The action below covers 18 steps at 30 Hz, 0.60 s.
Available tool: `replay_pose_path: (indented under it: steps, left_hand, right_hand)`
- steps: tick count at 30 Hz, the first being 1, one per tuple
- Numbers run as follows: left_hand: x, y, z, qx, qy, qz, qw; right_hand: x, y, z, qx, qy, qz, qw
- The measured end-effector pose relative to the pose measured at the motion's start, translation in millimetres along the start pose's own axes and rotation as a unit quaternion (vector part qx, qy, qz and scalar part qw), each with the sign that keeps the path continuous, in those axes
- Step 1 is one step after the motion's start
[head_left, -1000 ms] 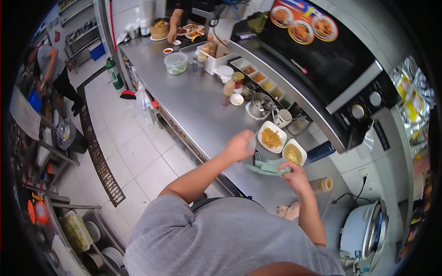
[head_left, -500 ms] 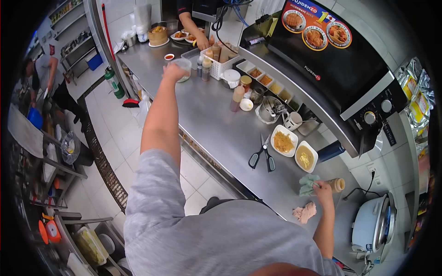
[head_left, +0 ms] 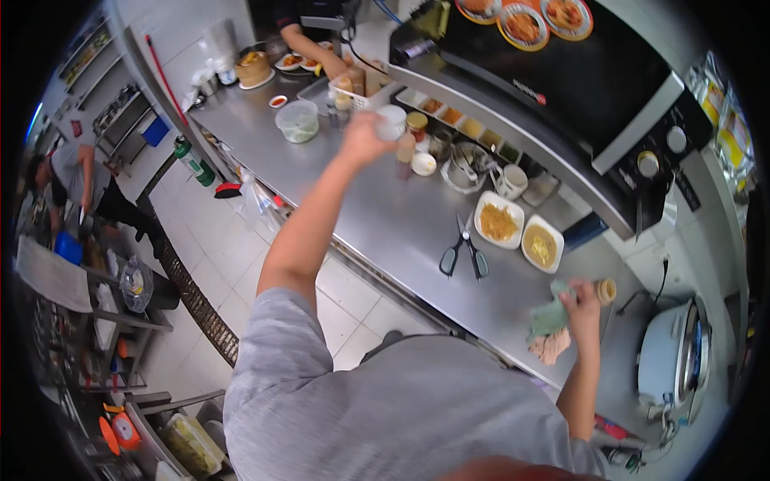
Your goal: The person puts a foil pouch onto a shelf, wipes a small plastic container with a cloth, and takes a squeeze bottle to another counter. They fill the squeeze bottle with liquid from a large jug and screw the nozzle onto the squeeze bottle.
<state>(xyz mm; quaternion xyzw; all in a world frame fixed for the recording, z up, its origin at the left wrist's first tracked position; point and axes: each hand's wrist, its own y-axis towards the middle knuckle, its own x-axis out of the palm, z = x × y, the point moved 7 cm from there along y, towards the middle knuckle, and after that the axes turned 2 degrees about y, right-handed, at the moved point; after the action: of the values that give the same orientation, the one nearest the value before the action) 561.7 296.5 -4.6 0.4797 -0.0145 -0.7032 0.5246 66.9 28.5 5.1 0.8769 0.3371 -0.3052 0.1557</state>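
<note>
My left hand [head_left: 366, 141] is reached out over the counter, at the side of a small white-lidded tub [head_left: 391, 119]; its fingers are blurred and partly hidden, so a grip cannot be made out. To its left stands a clear plastic tub [head_left: 297, 124] with pale contents. A sauce squeeze bottle [head_left: 405, 159] is just right of this hand. My right hand [head_left: 583, 305] is closed on a green cloth [head_left: 549, 318], which hangs over a pink cloth [head_left: 550, 348] on the counter. Beside that hand is a jar [head_left: 605, 290].
Scissors [head_left: 464, 252] lie mid-counter near two white bowls of food, one noodle-like [head_left: 498, 221], one soupy [head_left: 542, 247]. A microwave [head_left: 545, 96] overhangs the back. A co-worker's arm [head_left: 317, 52] reaches over a white basket [head_left: 373, 98]. A rice cooker [head_left: 670, 353] stands at right.
My left hand has left the clear plastic tub and moved right to the white-lidded tub. My right hand has lifted the green cloth slightly and shifted it over the pink cloth. The view has tilted.
</note>
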Motion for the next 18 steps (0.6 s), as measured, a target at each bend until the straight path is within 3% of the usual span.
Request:
replay_pose_path:
  steps: [1,3,6,7,9,12,15,18]
  left_hand:
    - [10.2,-22.8,55.8,0.071,-0.088,-0.022,0.993]
    - [42.5,-71.9,141.0,0.033,-0.245,-0.186,0.951]
    - [70.4,-135.5,227.1,0.150,-0.349,-0.187,0.906]
    - [75.3,-148.2,243.6,0.138,-0.342,-0.194,0.909]
    - [76.1,-162.0,260.4,0.112,-0.316,-0.202,0.920]
    - [78.9,-157.9,260.2,0.084,-0.290,-0.229,0.925]
    - [79.6,-154.4,263.7,0.092,-0.242,-0.236,0.937]
    - [69.0,-149.7,282.2,0.296,-0.188,-0.125,0.928]
  right_hand:
    - [2.0,2.8,-9.6,-0.010,0.064,0.036,0.997]
    - [10.1,10.3,-28.5,-0.052,0.150,0.075,0.984]
    - [24.9,4.3,-73.2,-0.134,0.312,0.172,0.925]
    - [32.5,-1.7,-91.4,-0.169,0.372,0.163,0.898]
    - [48.5,-15.2,-123.3,-0.279,0.134,0.079,0.948]
    - [67.3,-28.9,-144.3,-0.380,-0.176,0.024,0.908]
    - [63.1,-22.5,-133.0,-0.343,-0.225,0.034,0.911]
    - [70.1,-14.6,-115.6,-0.284,-0.232,-0.017,0.930]
